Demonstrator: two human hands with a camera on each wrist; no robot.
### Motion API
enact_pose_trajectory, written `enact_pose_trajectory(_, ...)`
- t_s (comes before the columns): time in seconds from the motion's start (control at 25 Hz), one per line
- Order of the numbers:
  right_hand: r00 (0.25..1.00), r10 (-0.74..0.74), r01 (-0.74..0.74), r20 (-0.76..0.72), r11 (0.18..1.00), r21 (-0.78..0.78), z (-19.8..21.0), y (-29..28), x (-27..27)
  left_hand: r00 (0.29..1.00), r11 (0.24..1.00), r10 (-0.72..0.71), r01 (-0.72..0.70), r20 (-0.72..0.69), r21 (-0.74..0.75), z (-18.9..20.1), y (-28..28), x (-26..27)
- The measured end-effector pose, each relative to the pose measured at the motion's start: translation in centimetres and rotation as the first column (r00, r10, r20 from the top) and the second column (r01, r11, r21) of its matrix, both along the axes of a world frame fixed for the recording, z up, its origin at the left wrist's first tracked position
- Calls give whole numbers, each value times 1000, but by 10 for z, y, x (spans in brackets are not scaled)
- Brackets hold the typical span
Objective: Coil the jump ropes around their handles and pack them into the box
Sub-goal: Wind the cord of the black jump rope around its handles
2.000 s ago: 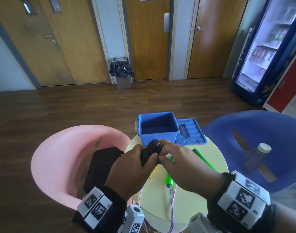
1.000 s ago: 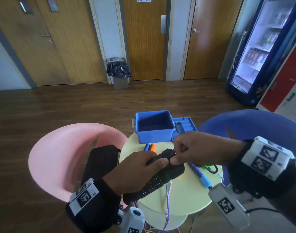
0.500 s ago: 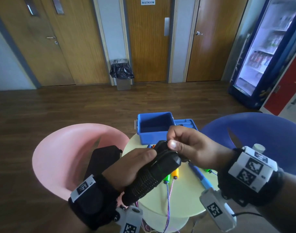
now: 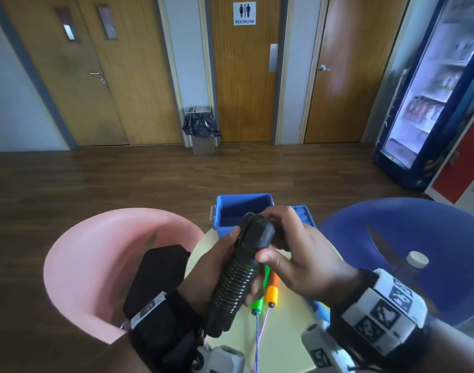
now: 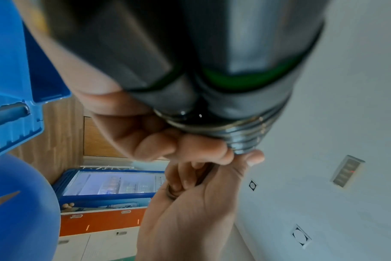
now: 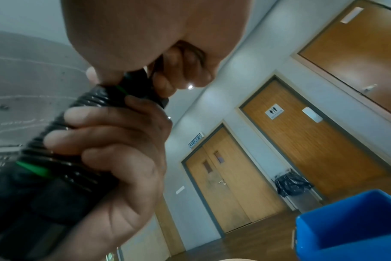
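Note:
A black jump rope has its two handles held together, with the cord coiled tightly round them. My left hand grips the coiled middle of this bundle and holds it upright over the table. My right hand curls over the bundle's top end, with the thumb pressed on its side. In the left wrist view the right hand has its fingers curled round a bit of the black cord. The open blue box stands just behind the hands.
The box lid lies to the right of the box on the round pale table. Green, orange and blue rope handles lie there too. A pink chair holding a black bag stands left. A blue chair with a bottle stands right.
My right hand has swung from out on the right back over the bundle's top end. The left hand has tipped the bundle more upright and lifted it closer to the box.

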State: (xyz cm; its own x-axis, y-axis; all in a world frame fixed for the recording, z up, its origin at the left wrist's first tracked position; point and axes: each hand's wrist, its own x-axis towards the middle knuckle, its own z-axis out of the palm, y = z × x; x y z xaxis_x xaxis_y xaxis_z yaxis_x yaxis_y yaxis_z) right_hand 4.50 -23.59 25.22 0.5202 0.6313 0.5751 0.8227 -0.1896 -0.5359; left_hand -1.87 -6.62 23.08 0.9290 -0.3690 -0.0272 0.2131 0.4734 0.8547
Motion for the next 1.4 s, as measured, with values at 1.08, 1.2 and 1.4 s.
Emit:
enact_pose_trajectory(1.08, 963, -97, -19, -251, 906, -423, -29, -174, 88, 875, 933, 345, -281, -340, 225, -23, -189, 72)
enact_pose_trajectory(1.2, 938, -48, -88, -344, 925, -370, -30, -172, 86, 831, 899, 430, -357, -352, 255, -22, -196, 68)
enact_pose_trajectory(1.4, 928, -163, 3, -335, 902, -431, -43, -160, 90, 712, 769, 634, -539, -301, 344, -41, -193, 78)
